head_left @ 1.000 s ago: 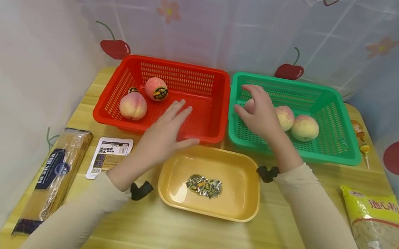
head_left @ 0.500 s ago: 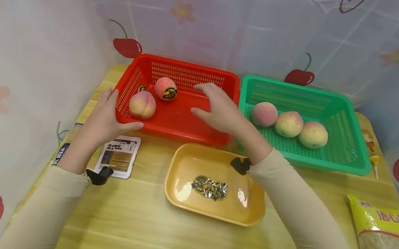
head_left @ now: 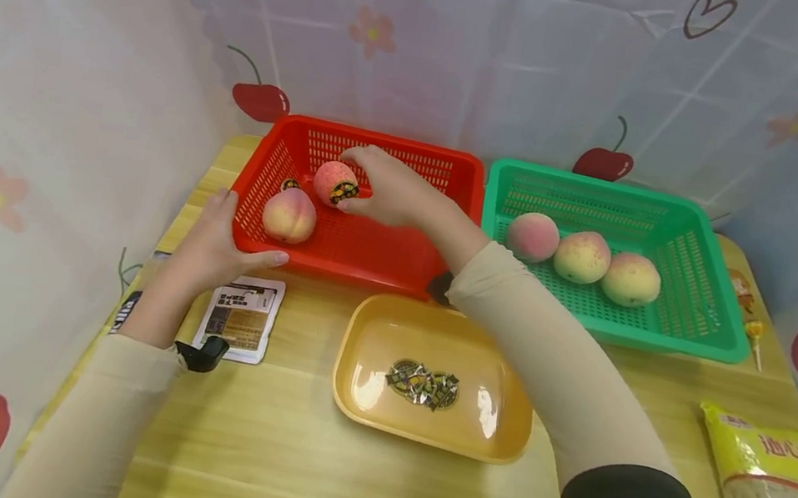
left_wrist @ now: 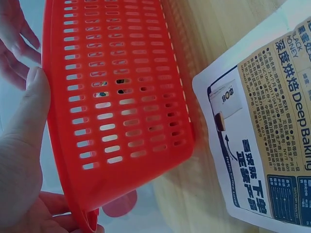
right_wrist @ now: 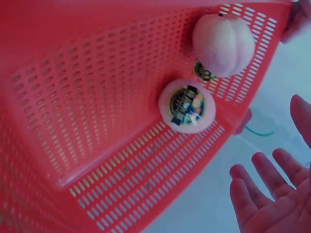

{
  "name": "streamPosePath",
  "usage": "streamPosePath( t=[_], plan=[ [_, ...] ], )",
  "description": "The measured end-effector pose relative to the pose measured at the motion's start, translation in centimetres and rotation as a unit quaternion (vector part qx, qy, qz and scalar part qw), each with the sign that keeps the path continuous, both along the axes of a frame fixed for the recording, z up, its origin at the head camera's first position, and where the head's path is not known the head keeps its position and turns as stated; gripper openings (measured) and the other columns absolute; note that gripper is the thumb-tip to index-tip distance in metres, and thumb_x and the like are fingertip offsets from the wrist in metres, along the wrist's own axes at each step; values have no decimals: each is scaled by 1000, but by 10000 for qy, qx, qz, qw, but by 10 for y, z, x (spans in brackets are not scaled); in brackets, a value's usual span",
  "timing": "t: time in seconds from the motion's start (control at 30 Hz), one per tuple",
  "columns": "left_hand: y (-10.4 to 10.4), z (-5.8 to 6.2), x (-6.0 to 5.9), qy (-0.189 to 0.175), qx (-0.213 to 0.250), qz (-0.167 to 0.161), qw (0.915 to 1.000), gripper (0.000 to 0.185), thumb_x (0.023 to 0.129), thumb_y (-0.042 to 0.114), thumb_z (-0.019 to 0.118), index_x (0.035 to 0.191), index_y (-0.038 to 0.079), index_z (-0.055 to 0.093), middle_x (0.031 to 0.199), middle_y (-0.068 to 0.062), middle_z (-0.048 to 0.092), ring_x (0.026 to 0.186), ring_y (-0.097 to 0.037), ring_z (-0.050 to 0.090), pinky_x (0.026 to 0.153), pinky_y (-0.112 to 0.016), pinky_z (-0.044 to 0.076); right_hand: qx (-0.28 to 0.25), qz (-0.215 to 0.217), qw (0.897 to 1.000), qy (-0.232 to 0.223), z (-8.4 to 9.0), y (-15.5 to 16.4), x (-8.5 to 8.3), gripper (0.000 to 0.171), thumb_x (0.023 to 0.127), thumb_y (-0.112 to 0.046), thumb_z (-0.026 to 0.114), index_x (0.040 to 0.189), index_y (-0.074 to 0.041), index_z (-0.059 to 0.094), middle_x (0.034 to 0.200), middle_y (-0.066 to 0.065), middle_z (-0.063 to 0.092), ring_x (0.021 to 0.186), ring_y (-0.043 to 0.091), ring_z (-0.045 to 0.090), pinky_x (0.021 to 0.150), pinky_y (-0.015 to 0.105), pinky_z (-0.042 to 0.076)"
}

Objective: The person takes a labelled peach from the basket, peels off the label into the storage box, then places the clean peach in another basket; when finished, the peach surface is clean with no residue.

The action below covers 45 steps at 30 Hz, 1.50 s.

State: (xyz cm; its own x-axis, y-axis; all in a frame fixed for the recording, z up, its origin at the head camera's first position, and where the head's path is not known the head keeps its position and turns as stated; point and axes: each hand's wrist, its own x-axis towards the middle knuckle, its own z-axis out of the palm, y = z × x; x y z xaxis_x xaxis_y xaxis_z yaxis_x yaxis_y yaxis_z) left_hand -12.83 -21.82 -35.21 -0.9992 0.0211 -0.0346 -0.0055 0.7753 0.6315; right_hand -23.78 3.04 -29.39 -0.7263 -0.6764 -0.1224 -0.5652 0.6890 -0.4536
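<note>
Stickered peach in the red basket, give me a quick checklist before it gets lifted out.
1. Right hand at the stickered peach: ok, fingers reach it.
2. Firm hold on it: cannot tell; the right wrist view shows the fingers spread and the peach apart from them.
3. Red basket steadied: ok, left hand holds its near left corner.
4. Plain peach out of the way: ok, it lies apart.
5. Room in the green basket: ok, bare floor beside its three peaches.

We moved right hand (head_left: 384,188) from green basket (head_left: 707,264) across into red basket (head_left: 398,257), onto stickered peach (head_left: 335,182); left hand (head_left: 213,246) shifted to red basket's front-left corner
</note>
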Motion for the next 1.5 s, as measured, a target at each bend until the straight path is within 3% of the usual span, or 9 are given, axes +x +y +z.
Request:
streamPosePath(
  t=[0.27,0.53,0.8,0.87,1.07,1.17,1.37,1.5],
  plan=[
    [-3,1,1,-74,-219,54,9997,106,75,53,82,152,3,28,140,-18,38,121,-37,45,97,-58,51,-99,615,9976,-302,-16,-28,-21,70,93,-30,70,149,-5,35,152,14,40,142,26,38,121,36,32],
    [-2,1,2,-127,-358,123,9992,111,75,55,81,153,1,24,146,-19,34,123,-38,45,99,-59,50,363,821,9950,-449,-25,-53,-36,81,91,-32,72,154,-6,29,156,12,37,144,25,36,122,36,30],
    [4,4,7,-171,-452,92,9988,114,74,57,81,154,1,22,150,-19,30,124,-38,44,98,-58,51,260,834,9942,-631,-47,-71,-34,90,85,-34,78,154,-7,27,155,9,40,140,22,39,122,35,31],
    [5,5,9,-223,-473,101,9986,116,74,59,80,155,1,20,155,-20,26,128,-39,42,101,-60,48,288,859,9942,-580,-51,-75,-32,95,81,-36,81,155,-8,27,154,8,41,140,21,39,123,35,28],
    [9,6,14,-345,-552,96,9978,126,72,65,78,157,-1,11,163,-22,14,138,-44,34,108,-63,41,843,1127,9901,-9,-60,-85,-27,99,72,-52,84,149,-11,36,140,1,53,129,20,42,116,33,36],
    [10,7,15,-380,-629,119,9972,130,71,67,77,158,-1,8,163,-23,12,140,-46,32,107,-64,41,896,1237,9880,-208,-64,-91,-27,102,70,-52,85,148,-10,36,141,2,52,129,20,44,117,32,36],
    [11,7,16,-367,-668,124,9970,130,72,67,76,158,-2,7,164,-23,10,142,-47,30,108,-65,39,880,1033,9849,-1074,-70,-97,-30,117,72,-45,85,158,-9,14,157,4,35,143,17,36,124,31,26],
    [11,8,16,-309,-630,107,9975,129,72,67,77,158,-2,8,164,-24,10,141,-47,31,108,-65,39,813,939,9811,-1486,-73,-98,-34,116,76,-39,80,160,-10,5,160,6,31,142,16,35,124,31,25]
  ],
)
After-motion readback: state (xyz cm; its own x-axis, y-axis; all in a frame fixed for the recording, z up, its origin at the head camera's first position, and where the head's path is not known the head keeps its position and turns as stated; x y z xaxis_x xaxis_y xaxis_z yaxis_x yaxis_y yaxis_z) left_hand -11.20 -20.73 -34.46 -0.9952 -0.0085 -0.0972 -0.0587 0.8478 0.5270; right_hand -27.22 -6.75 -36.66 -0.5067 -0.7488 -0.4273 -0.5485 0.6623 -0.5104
